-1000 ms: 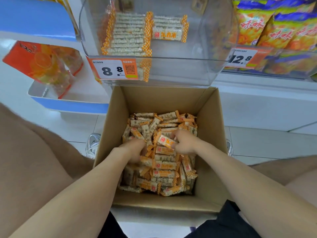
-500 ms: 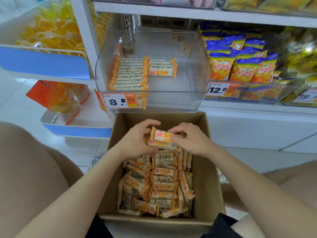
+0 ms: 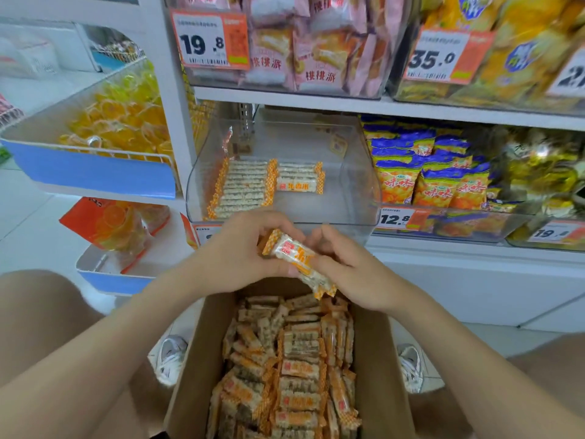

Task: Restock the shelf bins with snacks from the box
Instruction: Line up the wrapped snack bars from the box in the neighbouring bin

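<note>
A brown cardboard box [image 3: 383, 369] stands open on the floor between my knees, full of several orange-and-white wrapped snack bars [image 3: 297, 369]. Above its far edge my left hand [image 3: 234, 255] and my right hand [image 3: 345, 267] together hold a small bunch of these snack bars [image 3: 297, 258], fingers curled round them. Just behind stands a clear plastic shelf bin [image 3: 354, 185] with a neat row of the same bars [image 3: 243, 188] at its left; the rest of its floor is bare.
Right of the bin are blue-and-orange snack bags [image 3: 433, 172] behind a 12.8 price tag [image 3: 395, 218]. The upper shelf holds pink packs [image 3: 297, 42] and yellow bags [image 3: 512, 49]. Left racks carry orange jelly packs [image 3: 117, 122]. White shoes [image 3: 169, 359] flank the box.
Both hands have come up out of the box with a bunch of snack bars and moved toward the clear bin. The view has tilted upward to show the higher shelf.
</note>
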### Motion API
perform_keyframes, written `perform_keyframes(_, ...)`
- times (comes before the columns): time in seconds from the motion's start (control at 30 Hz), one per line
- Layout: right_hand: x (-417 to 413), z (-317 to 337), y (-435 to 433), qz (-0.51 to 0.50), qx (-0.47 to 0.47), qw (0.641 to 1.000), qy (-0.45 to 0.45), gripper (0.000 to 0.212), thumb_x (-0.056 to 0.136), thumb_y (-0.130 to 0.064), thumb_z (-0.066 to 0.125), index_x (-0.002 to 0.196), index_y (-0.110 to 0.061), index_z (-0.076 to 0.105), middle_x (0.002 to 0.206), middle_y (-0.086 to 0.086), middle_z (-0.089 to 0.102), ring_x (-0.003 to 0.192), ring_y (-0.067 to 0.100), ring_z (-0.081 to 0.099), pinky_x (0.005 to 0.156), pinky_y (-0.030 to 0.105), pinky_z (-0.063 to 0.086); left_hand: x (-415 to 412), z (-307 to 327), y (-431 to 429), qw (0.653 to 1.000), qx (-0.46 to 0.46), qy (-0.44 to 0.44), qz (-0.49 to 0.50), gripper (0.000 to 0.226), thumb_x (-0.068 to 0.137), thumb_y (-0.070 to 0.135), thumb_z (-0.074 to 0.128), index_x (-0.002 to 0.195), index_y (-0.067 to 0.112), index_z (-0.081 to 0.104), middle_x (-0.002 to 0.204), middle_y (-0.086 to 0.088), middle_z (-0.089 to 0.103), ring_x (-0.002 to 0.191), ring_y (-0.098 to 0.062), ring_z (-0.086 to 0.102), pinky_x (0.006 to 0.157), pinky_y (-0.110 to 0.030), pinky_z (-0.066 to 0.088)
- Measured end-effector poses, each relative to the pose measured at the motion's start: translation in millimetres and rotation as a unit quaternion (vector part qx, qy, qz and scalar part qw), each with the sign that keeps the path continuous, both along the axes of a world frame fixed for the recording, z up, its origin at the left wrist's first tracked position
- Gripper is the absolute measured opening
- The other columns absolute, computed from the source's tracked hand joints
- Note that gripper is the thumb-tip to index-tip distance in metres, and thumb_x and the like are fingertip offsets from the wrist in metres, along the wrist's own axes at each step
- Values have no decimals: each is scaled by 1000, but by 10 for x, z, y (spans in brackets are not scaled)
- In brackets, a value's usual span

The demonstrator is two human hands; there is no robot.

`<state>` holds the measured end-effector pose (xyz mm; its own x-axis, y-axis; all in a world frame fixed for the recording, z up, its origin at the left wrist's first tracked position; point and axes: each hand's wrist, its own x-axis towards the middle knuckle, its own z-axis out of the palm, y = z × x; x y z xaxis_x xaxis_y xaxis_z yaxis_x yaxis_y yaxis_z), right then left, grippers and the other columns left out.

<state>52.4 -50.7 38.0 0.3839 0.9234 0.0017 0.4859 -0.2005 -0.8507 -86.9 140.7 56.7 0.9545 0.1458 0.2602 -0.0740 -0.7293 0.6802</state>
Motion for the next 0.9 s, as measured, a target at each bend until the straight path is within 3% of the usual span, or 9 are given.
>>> perform_keyframes(0.13, 105, 240, 178, -92, 67, 991, -65, 30, 107, -25, 53, 136, -30, 55, 96, -12, 69, 76, 8, 64, 66, 26, 49, 156, 105, 205, 997, -25, -32, 65, 73, 84, 37, 86, 147, 34, 51, 142, 13, 54, 130, -4, 54, 102, -28, 50)
perform_keyframes(0.23, 384, 299, 415, -205, 88, 957, -188, 38, 104, -29, 56, 141, -19, 58, 109, -9, 69, 85, 6, 65, 66, 15, 47, 260, -67, 343, 983, 70, -20, 170, 55, 99, 43, 65, 148, 24, 48, 145, 5, 53, 134, -12, 50, 108, -28, 40)
perform_keyframes(0.3, 639, 257, 628, -216, 39, 936, -274, 41, 102, -28, 57, 140, -15, 58, 117, 3, 71, 97, 22, 68, 78, 31, 54, 331, -181, 392, 973, 135, 23, 188, 46, 101, 51, 49, 135, 22, 60, 134, 0, 59, 128, -26, 55, 108, -42, 45)
perform_keyframes(0.4, 956, 157, 993, -169, -97, 926, -323, 44, 98, -32, 57, 139, -15, 57, 125, 16, 69, 108, 37, 66, 89, 48, 56, 479, -170, 376, 959, 181, 118, 181, 47, 94, 62, 37, 114, 31, 64, 122, 4, 59, 116, -31, 58, 97, -55, 49)
perform_keyframes(0.57, 1297, -20, 1388, -78, -231, 893, -377, 48, 97, -39, 62, 140, -20, 55, 137, 14, 63, 127, 38, 58, 98, 47, 52, 602, -213, 330, 929, 244, 190, 203, 48, 101, 65, 31, 117, 24, 52, 126, -5, 50, 121, -38, 51, 102, -55, 42)
perform_keyframes(0.73, 1418, -199, 1548, -102, -228, 863, -440, 47, 96, -36, 66, 142, -31, 56, 141, 10, 59, 134, 37, 48, 107, 48, 42, 659, -336, 310, 920, 261, 197, 217, 58, 94, 63, 14, 120, 31, 54, 132, 1, 54, 122, -35, 54, 104, -58, 38)
perform_keyframes(0.8, 1436, -233, 1589, -143, -214, 870, -421, 44, 95, -33, 70, 138, -38, 61, 142, 10, 48, 131, 39, 45, 111, 48, 39, 673, -356, 314, 920, 268, 193, 213, 61, 94, 61, 12, 123, 33, 58, 136, 4, 54, 123, -33, 54, 101, -55, 38)
perform_keyframes(0.9, 1453, -255, 1656, -194, -193, 906, -324, 45, 91, -25, 77, 134, -27, 63, 139, 15, 48, 128, 37, 53, 110, 39, 44, 670, -353, 320, 921, 270, 193, 206, 64, 95, 59, 12, 123, 33, 63, 139, 4, 54, 125, -33, 53, 103, -55, 37)
